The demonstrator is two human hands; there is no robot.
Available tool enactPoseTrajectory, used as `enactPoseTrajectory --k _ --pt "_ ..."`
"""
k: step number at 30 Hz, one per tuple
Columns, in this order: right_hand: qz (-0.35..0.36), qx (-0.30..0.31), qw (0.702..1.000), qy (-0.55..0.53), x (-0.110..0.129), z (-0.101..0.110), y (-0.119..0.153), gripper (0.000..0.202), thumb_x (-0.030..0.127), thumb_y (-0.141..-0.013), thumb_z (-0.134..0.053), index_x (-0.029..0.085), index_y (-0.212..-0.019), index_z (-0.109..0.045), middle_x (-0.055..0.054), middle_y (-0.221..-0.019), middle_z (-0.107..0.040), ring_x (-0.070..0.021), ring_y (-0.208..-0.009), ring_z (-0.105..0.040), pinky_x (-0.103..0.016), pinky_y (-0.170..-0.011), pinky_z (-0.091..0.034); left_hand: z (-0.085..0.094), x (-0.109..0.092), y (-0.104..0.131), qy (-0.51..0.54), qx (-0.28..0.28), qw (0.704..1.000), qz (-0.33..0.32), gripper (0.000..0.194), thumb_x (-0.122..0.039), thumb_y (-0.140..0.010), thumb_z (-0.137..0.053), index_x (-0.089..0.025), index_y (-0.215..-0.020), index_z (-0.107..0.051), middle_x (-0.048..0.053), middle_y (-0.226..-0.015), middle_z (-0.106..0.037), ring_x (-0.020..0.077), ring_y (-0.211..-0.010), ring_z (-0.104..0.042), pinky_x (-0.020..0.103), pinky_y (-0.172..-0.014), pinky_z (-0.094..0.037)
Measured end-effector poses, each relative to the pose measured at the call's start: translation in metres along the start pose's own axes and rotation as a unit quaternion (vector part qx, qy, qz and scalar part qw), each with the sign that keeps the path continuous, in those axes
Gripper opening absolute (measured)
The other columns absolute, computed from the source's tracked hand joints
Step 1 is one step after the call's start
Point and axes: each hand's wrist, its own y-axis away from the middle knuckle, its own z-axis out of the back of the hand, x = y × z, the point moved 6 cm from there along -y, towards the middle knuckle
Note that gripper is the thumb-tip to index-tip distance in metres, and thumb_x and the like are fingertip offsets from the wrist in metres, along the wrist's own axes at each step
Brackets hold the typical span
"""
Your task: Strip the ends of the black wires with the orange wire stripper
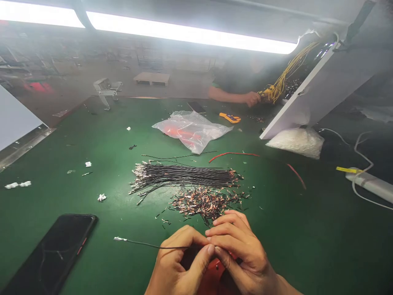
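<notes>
My left hand (pixel 181 262) pinches a thin black wire (pixel 144 244), whose silvery-white terminal end points left over the green table. Fingertips of my right hand (pixel 242 250) meet the left ones at the wire's other end, which they hide. Below and between the hands a red object (pixel 215 272) is partly visible. Beyond them lies a heap of short black and copper scraps (pixel 205 200). Behind the heap is a bundle of black wires (pixel 187 175), with white terminals at the left and copper ends at the right.
A black phone (pixel 52 254) lies at the front left. Farther back are a clear plastic bag (pixel 193 129), a yellow tool (pixel 229 118) and a red wire (pixel 233 153). A white-filled bag (pixel 297 141) sits right. Across the table, a person's hand (pixel 252 99) is near yellow wires.
</notes>
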Motion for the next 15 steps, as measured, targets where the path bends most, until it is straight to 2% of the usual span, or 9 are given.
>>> enactPoseTrajectory --k 2,8,12,15 --pt "-0.004 -0.004 1.000 -0.003 -0.0004 0.0005 -0.0005 0.023 0.006 -0.087 -0.055 0.021 -0.102 -0.064 -0.003 -0.093 -0.074 -0.0231 -0.090 -0.062 -0.047 -0.092 -0.034 0.0021 -0.0016 -0.0008 0.000 -0.001 1.000 -0.002 0.016 -0.028 -0.084 -0.065 -0.024 -0.071 -0.071 -0.002 -0.066 -0.064 0.0110 -0.065 -0.059 0.021 -0.066 -0.044" --pt "0.005 -0.022 1.000 0.007 0.0009 0.0020 -0.0027 0.025 0.004 -0.087 -0.054 0.019 -0.104 -0.063 -0.003 -0.089 -0.074 -0.0219 -0.086 -0.063 -0.046 -0.092 -0.037 0.0045 -0.0004 -0.0015 0.014 -0.005 1.000 0.027 0.025 -0.034 -0.087 -0.063 -0.021 -0.065 -0.068 -0.002 -0.062 -0.061 0.0097 -0.054 -0.052 0.023 -0.056 -0.040" --pt "-0.007 -0.049 0.998 0.025 0.0002 0.0059 -0.0010 0.024 0.005 -0.087 -0.054 0.021 -0.104 -0.061 0.000 -0.081 -0.074 -0.0210 -0.081 -0.065 -0.045 -0.094 -0.037 0.0029 -0.0033 -0.0009 -0.029 0.003 1.000 -0.006 0.026 -0.032 -0.087 -0.062 -0.021 -0.064 -0.067 -0.001 -0.059 -0.061 0.0121 -0.057 -0.053 0.025 -0.060 -0.040" --pt "-0.001 -0.053 0.998 0.030 0.0017 0.0070 0.0001 0.025 0.003 -0.086 -0.055 0.023 -0.101 -0.060 0.000 -0.082 -0.075 -0.0205 -0.079 -0.066 -0.047 -0.096 -0.036 0.0024 -0.0044 -0.0006 -0.033 0.002 0.999 -0.017 0.026 -0.032 -0.087 -0.062 -0.021 -0.064 -0.067 -0.001 -0.058 -0.062 0.0128 -0.056 -0.054 0.025 -0.058 -0.040"
